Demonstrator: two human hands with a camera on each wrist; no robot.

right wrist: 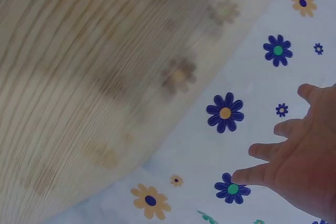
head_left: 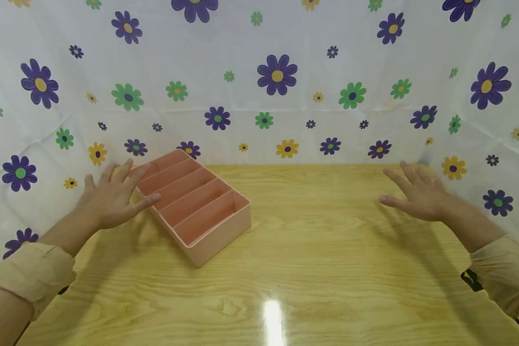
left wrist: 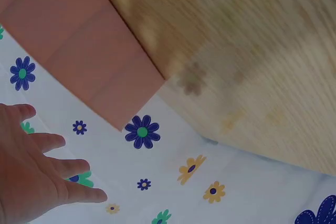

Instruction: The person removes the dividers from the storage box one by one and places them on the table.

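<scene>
A pink divided organizer box [head_left: 225, 235] sits at an angle on the left half of the wooden table, its several long compartments facing up with nothing in them. My left hand [head_left: 114, 199] is spread above the table beside the box's left side, overlapping its far left corner in the head view. In the left wrist view the box [left wrist: 89, 51] shows its plain side wall, apart from the spread fingers [left wrist: 79, 167]. Over the right side of the table, my right hand [head_left: 419, 194] hovers with fingers stretched out and holds nothing; its fingers [right wrist: 262, 174] are also spread in the right wrist view.
A pale wood-grain table [head_left: 320, 269] reflects a bright light near its front edge. White cloth [head_left: 242, 43] printed with purple, green and yellow flowers encloses the back and both sides. Dark objects [head_left: 471, 278] show partly beneath the right sleeve.
</scene>
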